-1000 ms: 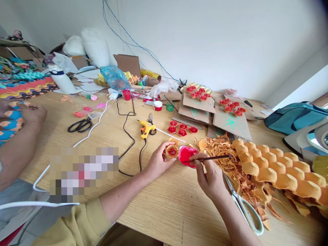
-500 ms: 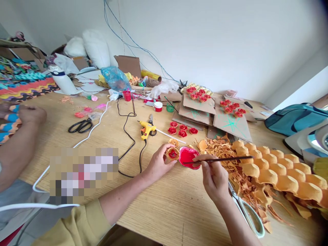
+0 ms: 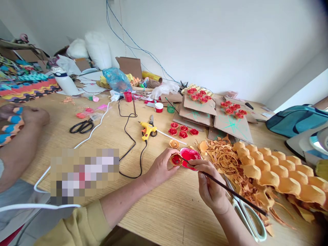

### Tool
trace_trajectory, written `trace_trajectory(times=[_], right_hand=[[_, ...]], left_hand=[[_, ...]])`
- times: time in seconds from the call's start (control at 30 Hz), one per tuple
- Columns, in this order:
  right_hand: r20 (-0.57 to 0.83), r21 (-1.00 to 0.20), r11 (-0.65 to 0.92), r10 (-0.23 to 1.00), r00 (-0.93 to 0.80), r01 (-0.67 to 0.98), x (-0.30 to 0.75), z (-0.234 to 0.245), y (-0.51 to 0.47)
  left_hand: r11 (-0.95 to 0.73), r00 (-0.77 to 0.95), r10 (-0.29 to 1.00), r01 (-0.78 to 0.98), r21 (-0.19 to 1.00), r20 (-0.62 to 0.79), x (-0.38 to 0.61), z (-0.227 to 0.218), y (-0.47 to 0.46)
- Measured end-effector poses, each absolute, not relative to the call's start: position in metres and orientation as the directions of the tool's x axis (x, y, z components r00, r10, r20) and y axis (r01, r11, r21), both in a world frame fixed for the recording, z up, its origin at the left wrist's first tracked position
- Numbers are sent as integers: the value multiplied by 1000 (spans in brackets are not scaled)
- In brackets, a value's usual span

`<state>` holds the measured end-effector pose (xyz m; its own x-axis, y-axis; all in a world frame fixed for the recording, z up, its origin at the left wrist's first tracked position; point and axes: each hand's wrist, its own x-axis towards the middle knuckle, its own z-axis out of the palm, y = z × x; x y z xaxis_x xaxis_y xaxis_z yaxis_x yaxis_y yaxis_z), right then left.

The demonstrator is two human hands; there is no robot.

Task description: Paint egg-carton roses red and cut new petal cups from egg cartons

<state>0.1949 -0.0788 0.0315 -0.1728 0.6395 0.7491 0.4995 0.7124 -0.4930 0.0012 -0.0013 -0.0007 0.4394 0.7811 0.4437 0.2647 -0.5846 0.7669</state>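
My left hand (image 3: 162, 168) is closed around a small orange flower (image 3: 176, 159) whose inside is painted red. A long dark paintbrush (image 3: 230, 189) is pinched in my right hand (image 3: 213, 186), its tip at the flower's centre. Just behind both hands lies a shallow dish of red paint (image 3: 191, 156), partly covered by my right fingers. An unpainted orange flower (image 3: 174, 144) sits beyond my left hand. Further back are several red painted flowers (image 3: 183, 128) on the table.
Orange scraps (image 3: 225, 157), light-handled scissors (image 3: 252, 218) and egg trays (image 3: 279, 167) lie on the right. A yellow glue gun (image 3: 148, 130) with its cord is ahead. Red flowers stand on stacked cardboard (image 3: 200, 105). At left, a co-worker's hands (image 3: 36, 118) hold a blue-and-orange piece.
My right hand has brought the brush tip from the paint dish left to the flower, and the handle now slants down to the right. More red shows inside the flower.
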Motion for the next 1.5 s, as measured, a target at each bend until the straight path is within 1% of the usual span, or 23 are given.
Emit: trace_trajectory(times=[0.2,0.3,0.47,0.6,0.73,0.87,1.03,1.13,1.23,1.33,1.5], right_hand=[[726,-501,691,664,-181,521,197,29,-79],[720,-519,682,674,-166,515,200,28,-81],[747,-516,724,642,-172,459,198,32,-85],[766,-508,721,628,-135,472,195,32,-85],[761,-459,728,618,-197,509,196,29,-84],[759,-404,740,599,-254,538,195,28,-82],[753,-429,727,615,-233,536,193,30,-85],[754,-425,748,604,-257,510,194,28,-89],[759,-408,765,587,-281,498,195,25,-90],[765,-402,754,589,-261,520,195,26,-89],[739,-465,725,634,-229,508,191,31,-87]], left_hand=[[-605,440,766,243,758,470,1,-3,-1],[-590,422,782,264,763,458,1,-4,0],[-569,400,800,270,776,447,0,-2,1],[-561,389,806,261,786,446,1,0,0],[-522,383,824,223,824,418,2,0,-1],[-439,362,861,178,881,357,3,-2,-1],[-344,347,896,144,928,278,6,-3,0],[-311,325,911,144,939,252,6,-3,2],[-300,321,914,128,945,246,6,-2,2],[-296,322,916,143,945,238,7,-3,2],[-308,323,910,107,945,260,8,-4,1]])
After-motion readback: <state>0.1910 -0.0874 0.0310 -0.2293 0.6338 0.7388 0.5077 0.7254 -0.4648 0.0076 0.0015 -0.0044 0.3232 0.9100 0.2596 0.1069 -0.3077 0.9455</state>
